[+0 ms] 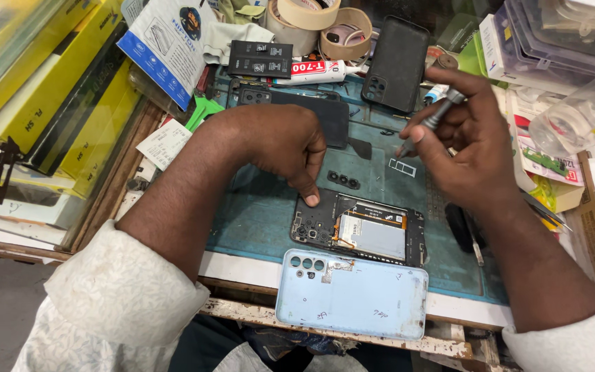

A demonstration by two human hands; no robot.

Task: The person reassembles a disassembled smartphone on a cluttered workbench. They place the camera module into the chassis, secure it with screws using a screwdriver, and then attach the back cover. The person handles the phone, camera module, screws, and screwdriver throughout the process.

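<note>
Phone [359, 231], opened, back off, lies flat on the blue mat [256, 220] just under and between both hands. Battery and black frame exposed, small parts showing near the camera end. Left hand [277, 141] loosely curled, holding nothing, one fingertip [309, 198] pressing the phone's top-left corner to pin it. Right hand [470, 148] clenched around a thin screwdriver [430, 122], tip angled down toward the mat, above and right of the phone, not touching it.

Handling guess: phone is light, stiff frame but fragile inside; exposed board and thin cables likely bend or tear easily. Best held by the outer frame edges or corners, not the battery or middle. Likely to slide on the mat unless pinned.

Pale blue back cover [352, 293] lies below the phone, nearer the body, at the desk [352, 332] edge, inner or outer face hard to tell. Small black camera ring strip [343, 180] just beside the left fingertip. Second dark phone [397, 63] lies beyond the right hand, another dark panel [318, 114] behind the left hand. Glue tube [315, 69] and tape rolls [311, 21] further back. Yellow boxes [56, 96] far left of the left arm.
</note>
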